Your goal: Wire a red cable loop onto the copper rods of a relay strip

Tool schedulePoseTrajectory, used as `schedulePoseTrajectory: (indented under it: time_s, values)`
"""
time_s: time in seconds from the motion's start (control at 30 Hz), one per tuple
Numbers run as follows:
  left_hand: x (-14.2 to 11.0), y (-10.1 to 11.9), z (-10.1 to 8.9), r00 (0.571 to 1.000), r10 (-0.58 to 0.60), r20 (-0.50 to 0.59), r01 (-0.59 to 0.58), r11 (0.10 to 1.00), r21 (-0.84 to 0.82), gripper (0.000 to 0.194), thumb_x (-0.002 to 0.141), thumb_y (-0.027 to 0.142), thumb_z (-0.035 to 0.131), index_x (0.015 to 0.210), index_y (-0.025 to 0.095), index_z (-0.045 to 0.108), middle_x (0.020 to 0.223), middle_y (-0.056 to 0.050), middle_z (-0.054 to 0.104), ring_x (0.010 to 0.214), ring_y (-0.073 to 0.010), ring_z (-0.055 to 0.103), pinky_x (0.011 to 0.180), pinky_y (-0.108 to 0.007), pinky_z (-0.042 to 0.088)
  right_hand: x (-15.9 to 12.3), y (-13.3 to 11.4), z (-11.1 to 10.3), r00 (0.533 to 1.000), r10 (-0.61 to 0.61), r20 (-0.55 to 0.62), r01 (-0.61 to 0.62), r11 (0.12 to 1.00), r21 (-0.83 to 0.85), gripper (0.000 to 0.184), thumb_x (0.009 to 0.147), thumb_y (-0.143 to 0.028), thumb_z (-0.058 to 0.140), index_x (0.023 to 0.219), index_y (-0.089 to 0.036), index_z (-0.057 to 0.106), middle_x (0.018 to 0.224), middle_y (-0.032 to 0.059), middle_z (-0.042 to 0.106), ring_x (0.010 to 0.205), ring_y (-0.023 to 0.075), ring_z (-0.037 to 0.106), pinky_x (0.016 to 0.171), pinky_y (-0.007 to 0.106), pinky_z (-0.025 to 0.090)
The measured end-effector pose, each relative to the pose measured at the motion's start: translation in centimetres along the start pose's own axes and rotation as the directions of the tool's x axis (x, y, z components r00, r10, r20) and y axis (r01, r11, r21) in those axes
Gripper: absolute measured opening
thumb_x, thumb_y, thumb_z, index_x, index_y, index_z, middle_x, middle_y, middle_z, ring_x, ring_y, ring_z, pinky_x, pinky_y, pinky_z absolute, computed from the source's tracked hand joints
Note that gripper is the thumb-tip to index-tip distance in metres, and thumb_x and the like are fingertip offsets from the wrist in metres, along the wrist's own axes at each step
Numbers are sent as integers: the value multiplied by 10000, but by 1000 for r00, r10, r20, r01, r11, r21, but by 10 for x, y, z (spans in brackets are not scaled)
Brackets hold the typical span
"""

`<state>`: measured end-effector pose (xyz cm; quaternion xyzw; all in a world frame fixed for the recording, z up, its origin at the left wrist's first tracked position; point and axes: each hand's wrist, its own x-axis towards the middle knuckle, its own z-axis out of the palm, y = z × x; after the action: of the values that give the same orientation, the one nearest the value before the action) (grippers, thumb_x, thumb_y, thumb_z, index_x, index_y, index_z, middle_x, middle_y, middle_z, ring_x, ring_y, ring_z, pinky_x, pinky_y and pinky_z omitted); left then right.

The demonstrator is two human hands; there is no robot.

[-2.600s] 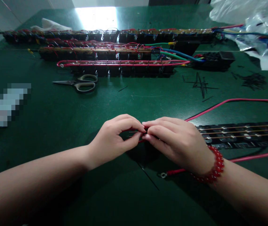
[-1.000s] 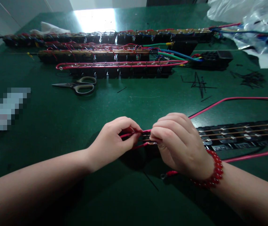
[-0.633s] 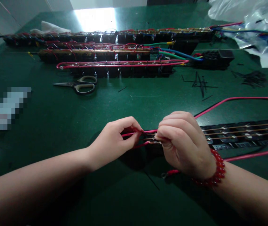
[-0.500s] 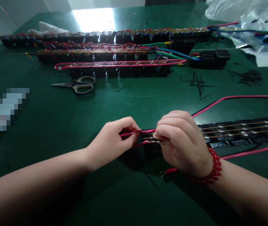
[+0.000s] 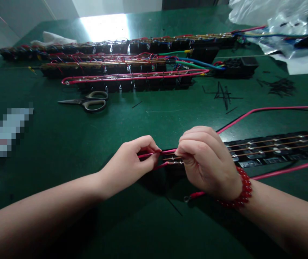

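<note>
My left hand (image 5: 128, 163) pinches the looped end of a red wire (image 5: 167, 151) at the left end of a long black component strip (image 5: 275, 149) lying on the green table. My right hand (image 5: 206, 160), with a red bead bracelet on its wrist, is closed over the strip's left end, fingers pinched on the wire and the copper rods there. The red wire runs on to the right in two strands, above (image 5: 264, 109) and below (image 5: 286, 172) the strip. A red lead with a ring terminal (image 5: 187, 198) lies under my right wrist.
Scissors (image 5: 87, 103) lie at mid-left. Several finished wired strips (image 5: 132, 75) are lined up at the back of the green table (image 5: 62, 144). Black cable-tie offcuts (image 5: 224, 95) are scattered to the right. Crumpled clear plastic (image 5: 272, 18) sits at the far right corner.
My hands have drawn slightly apart, showing a short stretch of red wire between them. My right hand turned from flat fingers to a closed fist on the strip's end.
</note>
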<state>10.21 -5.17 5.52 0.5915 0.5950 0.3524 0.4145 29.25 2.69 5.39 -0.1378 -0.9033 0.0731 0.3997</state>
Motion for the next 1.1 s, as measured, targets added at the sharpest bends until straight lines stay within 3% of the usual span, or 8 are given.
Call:
schedulePoseTrajectory:
  time_s: [0.17,0.33,0.53,0.73,1.1]
  values:
    - [2,-10,1,997,76,-9,-75,996,45,36,849,168,590,864,197,605,803,20,625,717,-113,578,639,-232,463,1,2,3,996,36,85,-38,999,16,71,927,-181,518,998,-183,513,907,80,662,824,201,615,723,336,504]
    - [3,-10,2,999,38,-38,-38,999,5,15,853,206,625,859,193,620,711,41,593,625,-90,528,562,-206,416,3,-5,3,966,-4,259,35,993,-114,337,967,-392,497,1153,-113,532,876,84,691,746,210,625,649,324,448]
    - [7,-8,-1,996,-28,-80,9,974,-225,70,855,241,648,828,177,646,760,16,643,685,-107,585,628,-223,479,9,-14,-5,910,96,403,20,962,-272,293,845,-451,630,909,-165,618,754,44,660,668,209,583,585,325,367]
    - [8,-8,-3,992,-38,-120,3,959,-283,71,848,232,679,813,176,654,770,17,651,710,-100,597,651,-207,491,5,-9,-2,920,145,363,-63,972,-227,234,877,-382,626,913,-150,636,836,82,700,750,216,617,649,321,416]
    - [6,-10,-2,994,-51,-96,26,967,-252,73,859,219,656,810,183,616,772,27,617,705,-98,568,662,-217,480,1,-7,3,945,44,325,-3,992,-124,270,905,-404,608,904,-135,643,815,72,698,736,210,613,653,331,437]
